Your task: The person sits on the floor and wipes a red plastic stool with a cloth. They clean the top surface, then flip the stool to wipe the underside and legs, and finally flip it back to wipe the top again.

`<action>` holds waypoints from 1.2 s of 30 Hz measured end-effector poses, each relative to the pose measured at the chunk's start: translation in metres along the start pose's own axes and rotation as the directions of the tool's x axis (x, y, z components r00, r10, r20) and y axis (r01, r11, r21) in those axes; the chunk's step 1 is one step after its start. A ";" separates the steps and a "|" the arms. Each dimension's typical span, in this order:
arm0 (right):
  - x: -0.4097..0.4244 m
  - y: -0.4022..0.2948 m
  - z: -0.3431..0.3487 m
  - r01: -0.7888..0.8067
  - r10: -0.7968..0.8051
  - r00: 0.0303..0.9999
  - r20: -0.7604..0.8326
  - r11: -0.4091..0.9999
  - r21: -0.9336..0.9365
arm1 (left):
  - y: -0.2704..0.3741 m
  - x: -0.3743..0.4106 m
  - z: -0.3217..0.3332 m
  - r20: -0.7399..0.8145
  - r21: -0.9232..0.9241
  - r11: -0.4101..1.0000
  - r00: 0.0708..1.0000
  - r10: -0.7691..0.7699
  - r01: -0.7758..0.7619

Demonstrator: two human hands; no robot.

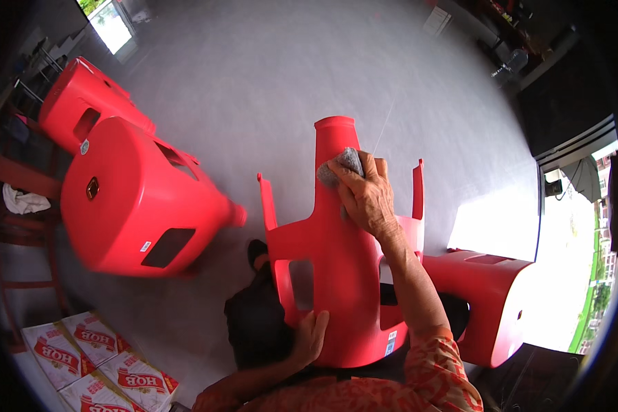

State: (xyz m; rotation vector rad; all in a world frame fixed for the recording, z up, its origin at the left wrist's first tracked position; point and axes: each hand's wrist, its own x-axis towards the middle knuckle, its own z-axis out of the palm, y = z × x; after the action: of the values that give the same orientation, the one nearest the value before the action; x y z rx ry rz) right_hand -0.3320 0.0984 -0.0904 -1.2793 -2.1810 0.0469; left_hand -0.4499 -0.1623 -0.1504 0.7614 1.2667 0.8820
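A red plastic stool (347, 288) lies tilted across my lap, its legs pointing away from me. My right hand (365, 193) holds a grey scouring pad (348, 160) against the leg that faces up, below the foot. At the seat end, my left hand (310, 337) grips the stool's side, its thumb and a finger showing on the red surface; the other fingers are hidden. A small label (390, 343) sits on the side near the seat rim.
More red stools (170, 190), (95, 100) lie on the grey floor (226, 92) at left, and another stool (486, 304) lies at right. Printed cartons (98, 360) stand lower left. A white cloth (24, 200) hangs on a red frame. Sunlight enters through the doorway (564, 278).
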 end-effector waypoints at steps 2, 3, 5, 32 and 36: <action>0.011 0.006 0.009 -0.053 0.053 0.999 -0.003 0.999 -0.005 | 0.000 -0.002 0.001 0.012 -0.011 1.000 1.000 0.012 -0.012; 0.018 0.008 0.012 -0.079 0.078 0.997 -0.010 0.997 -0.007 | 0.001 -0.002 0.001 0.019 -0.014 1.000 1.000 0.022 -0.021; 0.035 0.013 0.018 -0.113 0.112 0.993 -0.021 0.993 -0.038 | -0.003 -0.002 0.000 0.035 0.019 0.999 0.999 0.034 -0.035; -0.001 -0.033 -0.006 0.163 -0.130 0.965 0.228 0.977 -0.135 | -0.046 0.000 0.006 -0.049 -0.092 0.995 0.998 0.041 -0.046; 0.035 -0.015 0.020 0.122 -0.102 0.989 0.108 0.970 -0.210 | -0.029 -0.003 -0.001 -0.025 0.030 0.999 0.999 0.028 -0.028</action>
State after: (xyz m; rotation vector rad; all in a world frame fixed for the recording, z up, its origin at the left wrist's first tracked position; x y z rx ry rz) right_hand -0.3658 0.1235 -0.0852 -1.2907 -2.3905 -0.1832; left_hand -0.4471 -0.1784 -0.1750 0.7953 1.2967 0.8995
